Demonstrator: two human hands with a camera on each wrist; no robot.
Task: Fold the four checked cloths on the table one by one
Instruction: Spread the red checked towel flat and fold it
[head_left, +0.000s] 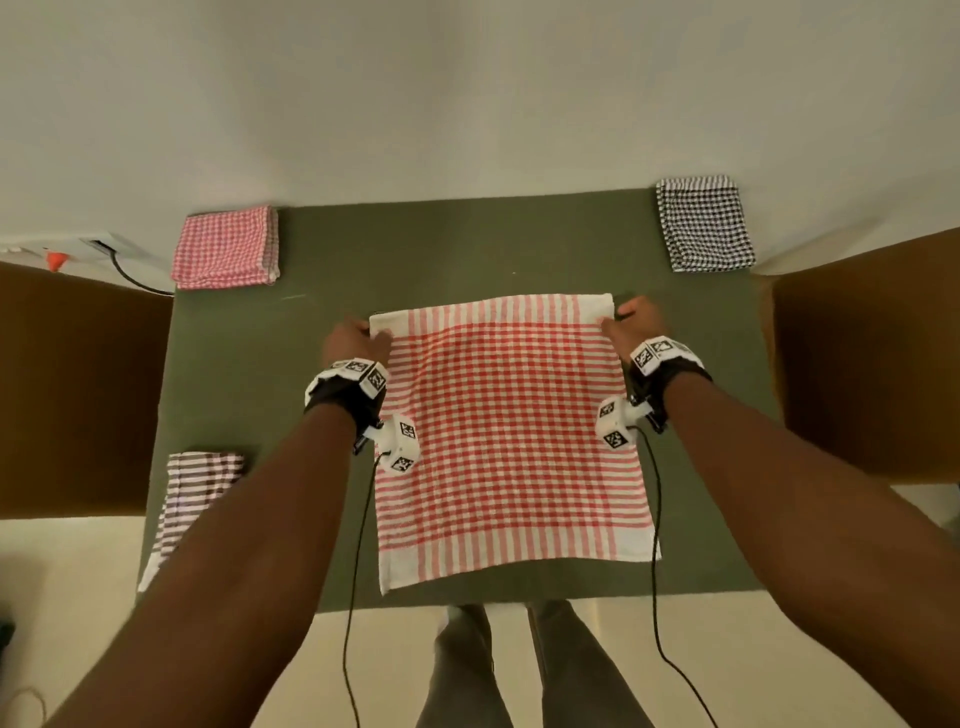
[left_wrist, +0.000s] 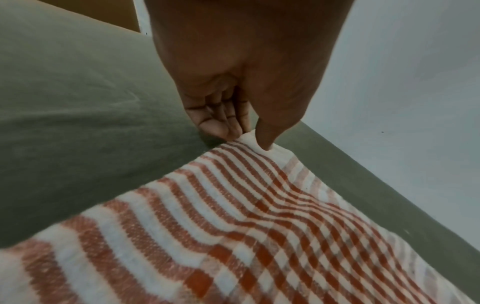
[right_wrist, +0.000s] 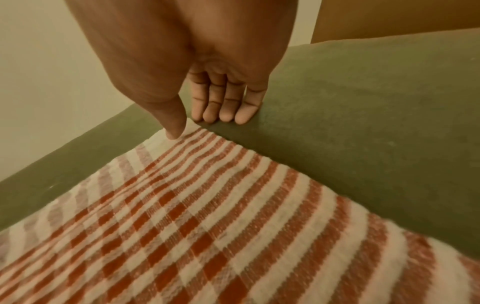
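Note:
A red-and-white checked cloth lies spread flat in the middle of the green table. My left hand is at its far left corner and pinches the white corner between thumb and fingertips, lifting it slightly. My right hand is at the far right corner. Its thumb rests on the cloth there, while its straight fingers lie on the table just beside the edge. A folded pink checked cloth sits far left, and a folded black-and-white one far right.
A brown-striped cloth lies at the near left, partly hanging over the table edge. Brown surfaces flank the table on both sides. A white wall runs behind, and a socket with a black cable is at far left.

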